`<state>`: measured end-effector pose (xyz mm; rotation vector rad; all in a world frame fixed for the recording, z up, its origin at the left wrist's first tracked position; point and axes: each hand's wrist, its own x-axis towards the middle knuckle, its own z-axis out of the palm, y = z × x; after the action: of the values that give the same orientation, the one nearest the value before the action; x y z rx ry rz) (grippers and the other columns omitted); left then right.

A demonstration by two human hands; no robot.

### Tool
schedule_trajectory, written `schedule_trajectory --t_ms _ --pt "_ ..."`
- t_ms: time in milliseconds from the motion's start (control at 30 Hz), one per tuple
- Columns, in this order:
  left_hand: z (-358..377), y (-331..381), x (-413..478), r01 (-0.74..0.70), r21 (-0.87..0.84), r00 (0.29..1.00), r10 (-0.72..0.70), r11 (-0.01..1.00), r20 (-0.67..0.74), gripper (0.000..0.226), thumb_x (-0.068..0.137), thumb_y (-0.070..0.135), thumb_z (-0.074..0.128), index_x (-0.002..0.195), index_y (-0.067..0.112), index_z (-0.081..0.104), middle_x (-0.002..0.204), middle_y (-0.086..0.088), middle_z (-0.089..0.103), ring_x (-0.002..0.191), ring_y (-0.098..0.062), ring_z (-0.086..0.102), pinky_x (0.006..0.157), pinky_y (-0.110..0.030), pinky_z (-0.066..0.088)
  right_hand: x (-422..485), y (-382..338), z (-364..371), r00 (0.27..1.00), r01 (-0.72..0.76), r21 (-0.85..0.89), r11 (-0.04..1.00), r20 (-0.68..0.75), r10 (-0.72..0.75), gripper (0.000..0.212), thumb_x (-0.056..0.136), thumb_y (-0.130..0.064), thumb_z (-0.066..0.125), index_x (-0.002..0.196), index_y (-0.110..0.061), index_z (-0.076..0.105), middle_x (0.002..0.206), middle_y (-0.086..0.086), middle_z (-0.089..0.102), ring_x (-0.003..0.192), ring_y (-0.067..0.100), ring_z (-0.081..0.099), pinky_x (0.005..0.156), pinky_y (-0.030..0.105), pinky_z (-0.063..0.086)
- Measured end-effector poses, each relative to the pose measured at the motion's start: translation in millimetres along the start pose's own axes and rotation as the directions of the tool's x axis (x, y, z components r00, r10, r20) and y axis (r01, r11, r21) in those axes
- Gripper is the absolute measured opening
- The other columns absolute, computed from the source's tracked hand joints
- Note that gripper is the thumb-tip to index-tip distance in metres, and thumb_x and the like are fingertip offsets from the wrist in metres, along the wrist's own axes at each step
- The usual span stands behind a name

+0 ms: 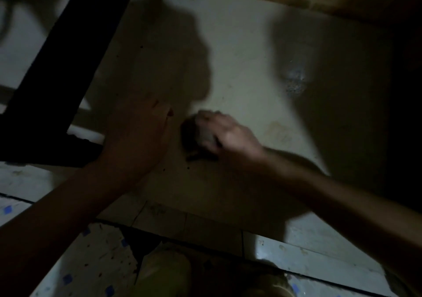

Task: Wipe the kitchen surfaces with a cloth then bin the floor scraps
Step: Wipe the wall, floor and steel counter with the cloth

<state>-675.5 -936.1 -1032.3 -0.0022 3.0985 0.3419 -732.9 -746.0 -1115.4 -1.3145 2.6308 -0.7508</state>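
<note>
Head view, dim and blurred: the right hand (228,134) curls its fingers round a dark wad, seemingly the cloth (190,136), on the pale floor (239,68) near its middle. Just beside it, the left hand (139,134) lies flat with its fingers straight. A few dark specks (188,167) dot the floor nearby.

my left hand (139,134) lies flat on the floor (239,45) left of centre, my right hand (228,134) near it to the right, gripping a clump (190,136) that sits between the two. a slanting beam (68,68) crosses the upper left of the frame, a patch of specks (294,79) lies up and right of my hands, and my shoe (164,271) is at bottom centre
</note>
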Motion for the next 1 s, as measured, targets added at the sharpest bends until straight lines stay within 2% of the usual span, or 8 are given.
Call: schedule_trajectory --t_ms 100,167,367,567,633,800,900,1000 --pt "-3 2 -3 -0.033 0.065 0.999 0.035 0.997 -0.034 0.008 0.086 0.009 0.06 0.086 0.002 0.064 0.086 -0.02 0.061 0.076 -0.037 0.058 0.068 -0.047 0.05 40 39 -17 0.96 -0.253 0.036 0.967 -0.112 0.255 0.044 0.084 -0.022 0.06 0.125 -0.009 0.054 0.124 0.014 0.057 0.115 0.033 0.051 0.093 0.038 0.044" --pt "-5 2 -2 0.02 0.04 0.999 -0.019 0.999 -0.028 0.014 0.091 0.018 0.054 0.088 0.007 0.062 0.089 -0.016 0.06 0.079 -0.035 0.056 0.071 -0.046 0.049 56 65 -32 0.905 -0.348 0.061 0.935 -0.24 0.352 0.046 0.08 -0.019 0.06 0.125 -0.012 0.054 0.124 0.012 0.058 0.115 0.03 0.052 0.095 0.034 0.041" --pt "0 3 0 0.009 0.052 1.0 -0.008 0.999 -0.013 0.012 0.09 0.02 0.051 0.087 0.012 0.06 0.088 -0.011 0.057 0.074 -0.031 0.055 0.069 -0.045 0.049 67 137 -66 0.617 -0.638 0.243 0.731 -0.405 0.674 0.042 0.084 -0.023 0.061 0.125 -0.019 0.054 0.125 0.005 0.058 0.116 0.021 0.053 0.099 0.031 0.043" --pt "3 13 12 0.015 0.082 1.0 -0.016 0.997 0.015 0.015 0.09 0.02 0.05 0.094 0.013 0.062 0.096 -0.011 0.059 0.085 -0.031 0.055 0.074 -0.043 0.043 46 152 -83 0.501 -0.712 0.243 0.659 -0.482 0.719 0.039 0.082 -0.023 0.06 0.12 -0.016 0.057 0.123 0.004 0.059 0.114 0.019 0.054 0.092 0.019 0.037" --pt "3 22 18 0.012 0.084 1.0 -0.014 0.996 0.027 0.017 0.091 0.02 0.049 0.099 0.013 0.062 0.102 -0.012 0.058 0.091 -0.033 0.055 0.077 -0.043 0.039 42 132 -74 0.557 -0.693 0.228 0.683 -0.432 0.71 0.039 0.081 -0.021 0.061 0.12 -0.018 0.058 0.121 0.005 0.06 0.112 0.021 0.055 0.096 0.025 0.042" --pt "3 30 30 0.003 0.124 0.992 -0.018 0.992 0.122 0.036 0.09 0.023 0.027 0.109 0.016 0.057 0.117 -0.01 0.052 0.107 -0.031 0.05 0.085 -0.042 0.036 5 51 -33 0.873 -0.43 0.06 0.901 -0.226 0.432 0.043 0.087 -0.019 0.056 0.13 -0.014 0.05 0.128 0.01 0.054 0.114 0.029 0.05 0.096 0.034 0.038" --pt "8 32 37 0.038 0.013 0.993 -0.039 0.999 0.115 0.028 0.091 0.021 0.043 0.114 0.014 0.057 0.119 -0.011 0.054 0.106 -0.03 0.051 0.087 -0.04 0.038 -16 24 -16 0.939 -0.339 -0.021 0.941 -0.062 0.337 0.049 0.091 -0.026 0.054 0.137 -0.015 0.042 0.139 0.01 0.045 0.121 0.03 0.043 0.097 0.035 0.038" --pt "20 42 36 -0.035 -0.08 0.997 0.04 0.996 0.07 0.021 0.09 0.01 0.053 0.107 0.004 0.063 0.108 -0.016 0.061 0.098 -0.023 0.051 0.081 -0.027 0.033 -26 33 -22 0.94 -0.322 -0.039 0.946 -0.13 0.315 0.051 0.087 -0.023 0.06 0.134 -0.015 0.046 0.135 0.009 0.05 0.118 0.029 0.047 0.095 0.035 0.043"
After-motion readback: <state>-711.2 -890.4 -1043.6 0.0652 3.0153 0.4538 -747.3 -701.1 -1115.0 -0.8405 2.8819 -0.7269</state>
